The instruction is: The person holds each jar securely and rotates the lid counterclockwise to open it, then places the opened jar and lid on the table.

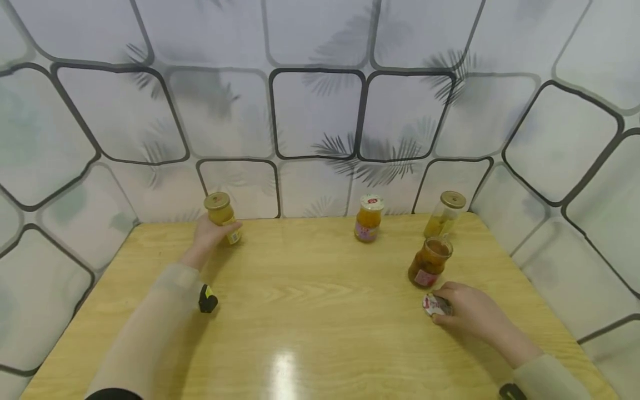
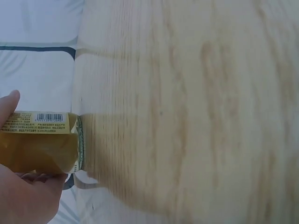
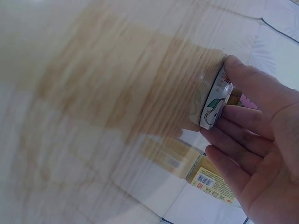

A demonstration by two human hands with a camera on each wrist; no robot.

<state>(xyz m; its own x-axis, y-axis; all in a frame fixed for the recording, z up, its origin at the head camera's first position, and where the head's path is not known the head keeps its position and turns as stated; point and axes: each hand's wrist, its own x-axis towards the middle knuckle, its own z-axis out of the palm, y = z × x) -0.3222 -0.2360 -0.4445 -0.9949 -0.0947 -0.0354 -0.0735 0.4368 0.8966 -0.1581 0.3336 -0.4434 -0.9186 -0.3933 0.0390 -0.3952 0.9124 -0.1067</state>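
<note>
At the back left of the table, my left hand grips a glass jar of yellow contents with a gold lid. The left wrist view shows the jar's barcode label, with thumb and fingers on either side of the glass. Toward the front right, my right hand pinches a white printed jar lid between thumb and fingers, tilted on edge in the right wrist view. Just behind that lid stands a lidless jar of reddish-brown contents with a pink label.
A jar of orange contents with a white lid stands at the back, right of centre. Behind the lidless jar is a clear jar with a gold lid and some yellow contents. Patterned curtain-like walls border the wooden table.
</note>
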